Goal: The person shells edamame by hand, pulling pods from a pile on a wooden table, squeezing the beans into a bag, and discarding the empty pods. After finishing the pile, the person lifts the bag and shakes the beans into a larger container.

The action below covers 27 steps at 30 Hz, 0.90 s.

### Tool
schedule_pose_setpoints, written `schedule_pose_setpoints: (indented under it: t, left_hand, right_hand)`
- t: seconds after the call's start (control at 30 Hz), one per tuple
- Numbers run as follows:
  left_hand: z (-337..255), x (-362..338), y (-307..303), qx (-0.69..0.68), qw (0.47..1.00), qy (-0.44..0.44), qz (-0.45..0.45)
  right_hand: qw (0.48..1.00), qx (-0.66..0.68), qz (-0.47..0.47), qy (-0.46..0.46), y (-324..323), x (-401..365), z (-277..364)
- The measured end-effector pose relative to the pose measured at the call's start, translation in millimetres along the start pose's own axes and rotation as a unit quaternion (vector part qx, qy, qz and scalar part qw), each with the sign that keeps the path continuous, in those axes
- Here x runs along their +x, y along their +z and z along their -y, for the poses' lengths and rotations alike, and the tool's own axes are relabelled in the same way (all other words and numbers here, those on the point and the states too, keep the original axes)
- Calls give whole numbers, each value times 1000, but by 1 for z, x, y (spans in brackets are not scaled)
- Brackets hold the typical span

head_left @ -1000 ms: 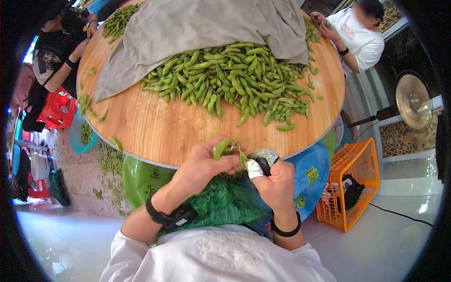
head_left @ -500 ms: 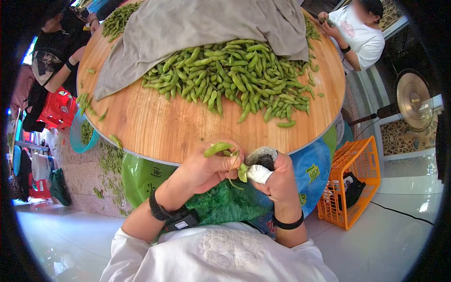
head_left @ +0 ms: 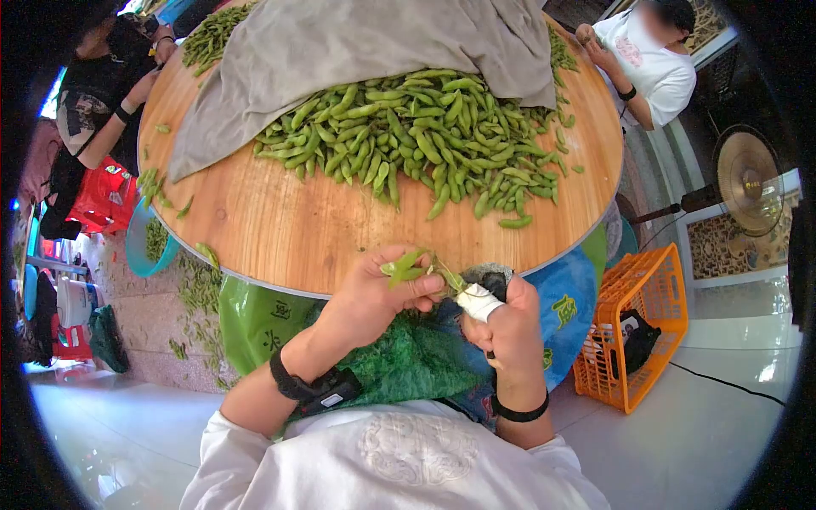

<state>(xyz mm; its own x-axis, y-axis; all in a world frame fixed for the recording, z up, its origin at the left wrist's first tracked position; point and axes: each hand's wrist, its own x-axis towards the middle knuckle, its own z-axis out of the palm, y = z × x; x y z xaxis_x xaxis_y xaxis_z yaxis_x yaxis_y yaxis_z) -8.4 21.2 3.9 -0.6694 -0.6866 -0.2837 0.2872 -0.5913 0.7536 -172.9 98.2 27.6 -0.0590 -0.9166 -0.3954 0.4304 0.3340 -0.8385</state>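
Note:
Above the table's near edge, my left hand [head_left: 374,293] pinches several green soybean pods [head_left: 405,269] between thumb and fingers. A thin stem runs from these pods toward my right hand [head_left: 512,331]. That hand is closed, with a white wrapping [head_left: 478,301] showing at its fingers and a grey and black piece [head_left: 493,279] just beyond. What exactly it grips I cannot tell. A large heap of soybean pods [head_left: 408,136] lies on the round wooden table [head_left: 280,229], partly covered by a grey cloth [head_left: 365,42].
On the right stands an orange crate [head_left: 633,327] with a dark item inside, and a fan [head_left: 748,180] behind it. Left of the table are a teal basin [head_left: 140,246] and pods on the floor [head_left: 200,306]. One person sits at each far side.
My right hand has turned, its wrapped fingers now pointing up toward the left. The pods in my left hand have shifted slightly right, and the pod between my hands is no longer plainly seen.

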Motion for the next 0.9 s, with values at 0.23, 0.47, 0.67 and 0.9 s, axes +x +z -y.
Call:
schedule_pose_setpoints:
  t: [0.23, 0.47, 0.67, 0.9]
  left_hand:
    - [12, 2, -7, 241, 960, 133, -46]
    - [5, -4, 2, 302, 947, 104, -19]
    - [4, -4, 1, 77, 995, 1, 69]
    - [2, -14, -3, 231, 969, 76, 49]
  right_hand:
    - [973, -216, -56, -58, 14, 4, 3]
    - [982, -187, 0, -5, 1, 7, 8]
    - [998, 15, 57, -16, -6, 11, -6]
    - [998, 31, 57, 16, -15, 6, 1]
